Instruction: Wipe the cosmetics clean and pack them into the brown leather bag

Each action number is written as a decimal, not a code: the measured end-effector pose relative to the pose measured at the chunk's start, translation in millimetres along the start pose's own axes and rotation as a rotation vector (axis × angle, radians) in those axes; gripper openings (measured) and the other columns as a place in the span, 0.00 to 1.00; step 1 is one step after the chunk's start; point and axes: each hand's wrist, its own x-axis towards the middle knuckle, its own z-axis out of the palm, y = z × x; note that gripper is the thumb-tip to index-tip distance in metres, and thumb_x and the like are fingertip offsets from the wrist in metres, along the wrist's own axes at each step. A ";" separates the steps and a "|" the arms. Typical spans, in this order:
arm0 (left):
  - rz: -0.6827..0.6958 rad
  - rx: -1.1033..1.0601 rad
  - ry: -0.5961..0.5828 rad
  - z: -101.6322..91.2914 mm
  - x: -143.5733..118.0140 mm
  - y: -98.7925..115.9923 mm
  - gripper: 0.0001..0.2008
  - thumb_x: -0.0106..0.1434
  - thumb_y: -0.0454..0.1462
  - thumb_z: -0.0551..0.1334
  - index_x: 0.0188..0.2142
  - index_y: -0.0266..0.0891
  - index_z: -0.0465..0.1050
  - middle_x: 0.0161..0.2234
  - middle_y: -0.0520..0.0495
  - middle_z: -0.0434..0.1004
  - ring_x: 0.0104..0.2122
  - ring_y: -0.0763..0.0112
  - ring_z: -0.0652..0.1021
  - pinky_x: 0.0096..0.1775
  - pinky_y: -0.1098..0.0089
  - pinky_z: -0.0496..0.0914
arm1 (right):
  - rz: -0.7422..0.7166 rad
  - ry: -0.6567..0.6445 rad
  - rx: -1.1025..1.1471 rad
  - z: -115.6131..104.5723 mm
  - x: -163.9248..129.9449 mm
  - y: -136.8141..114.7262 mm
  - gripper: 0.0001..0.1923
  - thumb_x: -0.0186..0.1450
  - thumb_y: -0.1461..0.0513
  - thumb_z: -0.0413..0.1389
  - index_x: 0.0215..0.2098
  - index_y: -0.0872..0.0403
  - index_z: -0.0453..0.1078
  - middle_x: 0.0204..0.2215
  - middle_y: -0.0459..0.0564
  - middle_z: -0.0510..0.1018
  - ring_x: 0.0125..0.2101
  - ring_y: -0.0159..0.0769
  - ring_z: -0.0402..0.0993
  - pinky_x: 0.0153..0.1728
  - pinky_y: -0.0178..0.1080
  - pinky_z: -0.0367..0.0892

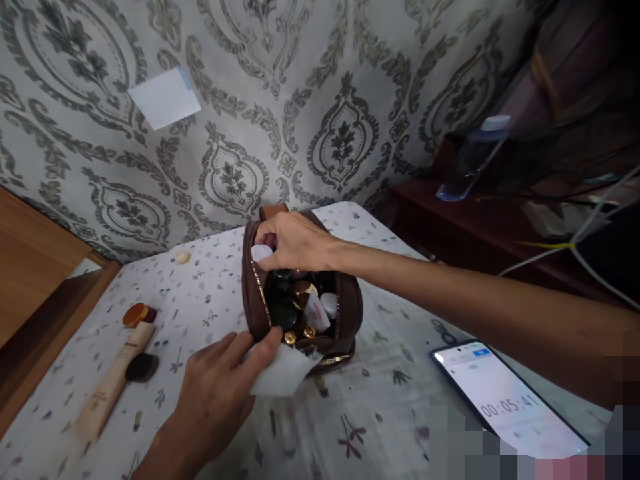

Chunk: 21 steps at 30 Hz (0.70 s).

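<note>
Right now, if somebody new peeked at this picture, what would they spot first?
Probably the brown pouch in the middle of the table, unzipped and crammed with little bottles and jars. The right hand dips into its top at a small white-capped bottle, while the left hand presses a white tissue against its front. A lit phone showing a timer lies at the right.

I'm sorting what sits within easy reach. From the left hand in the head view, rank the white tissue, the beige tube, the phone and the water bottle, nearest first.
From the left hand:
1. White tissue, touching its fingertips, beside the brown pouch.
2. Beige tube, on the table to its left.
3. Phone, on the table to the right.
4. Water bottle, on the dark shelf, far right.
</note>
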 end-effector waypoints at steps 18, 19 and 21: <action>-0.007 0.003 0.005 -1.1 3.4 -0.4 0.38 0.39 0.24 0.49 0.52 0.41 0.66 0.25 0.54 0.71 0.22 0.70 0.73 0.21 0.74 0.63 | -0.095 -0.172 -0.142 6.2 -16.7 -9.9 0.09 0.56 0.61 0.62 0.36 0.54 0.76 0.31 0.48 0.78 0.33 0.37 0.72 0.26 0.35 0.54; -0.008 0.002 0.003 -1.3 3.4 -0.5 0.38 0.39 0.24 0.49 0.52 0.41 0.66 0.25 0.54 0.71 0.23 0.70 0.73 0.22 0.74 0.64 | -0.103 -0.170 -0.161 7.0 -18.9 -11.1 0.10 0.57 0.61 0.61 0.37 0.54 0.75 0.32 0.49 0.78 0.34 0.38 0.73 0.26 0.35 0.55; -0.003 -0.006 0.005 -1.4 3.3 -0.9 0.38 0.39 0.23 0.48 0.53 0.41 0.66 0.25 0.54 0.72 0.23 0.69 0.74 0.22 0.73 0.65 | -0.123 -0.148 -0.193 8.6 -23.4 -12.6 0.10 0.58 0.62 0.61 0.39 0.54 0.74 0.36 0.51 0.78 0.37 0.40 0.73 0.28 0.35 0.58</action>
